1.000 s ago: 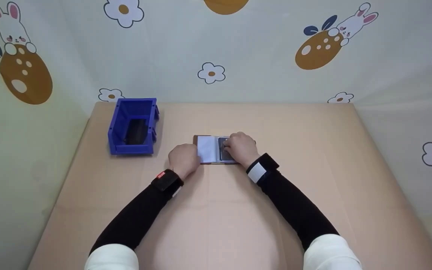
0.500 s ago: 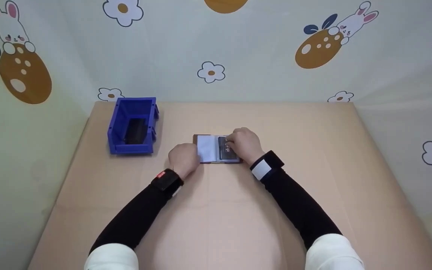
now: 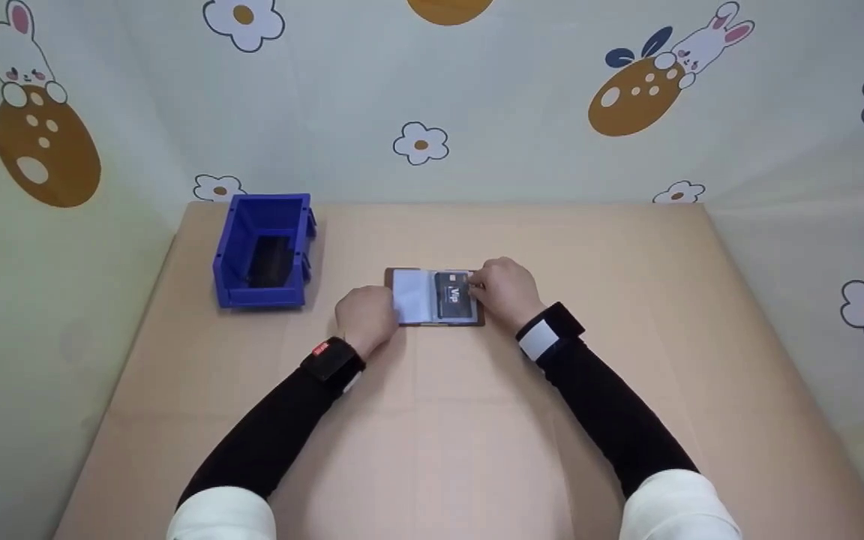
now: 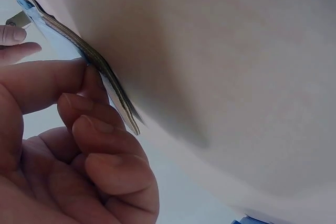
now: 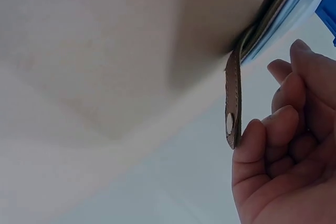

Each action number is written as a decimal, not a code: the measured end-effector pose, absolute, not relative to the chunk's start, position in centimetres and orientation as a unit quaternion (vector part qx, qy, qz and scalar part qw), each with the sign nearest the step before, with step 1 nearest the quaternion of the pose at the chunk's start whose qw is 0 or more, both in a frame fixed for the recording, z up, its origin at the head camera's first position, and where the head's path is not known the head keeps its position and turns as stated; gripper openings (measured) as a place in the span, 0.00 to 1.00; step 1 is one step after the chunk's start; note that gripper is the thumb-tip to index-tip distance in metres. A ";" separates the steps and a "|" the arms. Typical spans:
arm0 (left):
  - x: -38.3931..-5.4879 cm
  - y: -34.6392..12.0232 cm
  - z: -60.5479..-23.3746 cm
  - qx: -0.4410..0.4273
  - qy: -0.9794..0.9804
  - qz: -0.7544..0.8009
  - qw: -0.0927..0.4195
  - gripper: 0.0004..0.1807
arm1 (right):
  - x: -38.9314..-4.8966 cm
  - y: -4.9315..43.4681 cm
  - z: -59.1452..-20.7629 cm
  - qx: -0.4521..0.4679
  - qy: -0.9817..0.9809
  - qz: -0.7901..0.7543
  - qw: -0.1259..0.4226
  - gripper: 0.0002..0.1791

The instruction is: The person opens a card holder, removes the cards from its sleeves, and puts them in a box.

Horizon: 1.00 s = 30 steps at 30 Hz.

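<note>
A brown card holder (image 3: 412,298) lies spread open on the table, with pale clear sleeves inside. Under its right sleeve shows a dark card (image 3: 453,295) lettered "Vip". At the holder's left edge, my left hand (image 3: 367,319) pinches the cover, the other fingers curled in, as the left wrist view shows. My right hand (image 3: 509,291) hovers by the right edge with loosely bent fingers and nothing between them. In the right wrist view a snap strap (image 5: 234,103) sticks out from the holder, its end right at the little finger.
A blue plastic bin (image 3: 261,297) stands at the back left of the table (image 3: 417,435), with a black object (image 3: 270,262) inside. Behind and beside the table hangs a patterned cloth (image 3: 522,90) with rabbits and flowers.
My right hand has drawn back to the right, off the sleeve, uncovering the dark card and its lettering. The left hand stays at the holder's left edge.
</note>
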State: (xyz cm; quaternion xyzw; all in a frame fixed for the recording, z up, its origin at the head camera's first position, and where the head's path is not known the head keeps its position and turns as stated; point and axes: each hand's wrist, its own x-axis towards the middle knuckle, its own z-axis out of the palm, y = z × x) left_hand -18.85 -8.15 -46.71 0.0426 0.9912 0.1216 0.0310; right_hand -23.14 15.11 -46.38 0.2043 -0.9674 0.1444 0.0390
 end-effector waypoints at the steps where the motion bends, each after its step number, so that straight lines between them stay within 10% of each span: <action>1: -18.9 -8.2 -46.7 0.043 0.991 0.122 0.031 0.09 | -23.1 15.2 -46.4 0.206 -0.967 0.142 0.039 0.09; 30: -19.2 -8.0 -46.1 0.059 0.992 0.104 0.045 0.08 | -23.0 15.2 -47.0 0.213 -0.968 0.131 0.027 0.09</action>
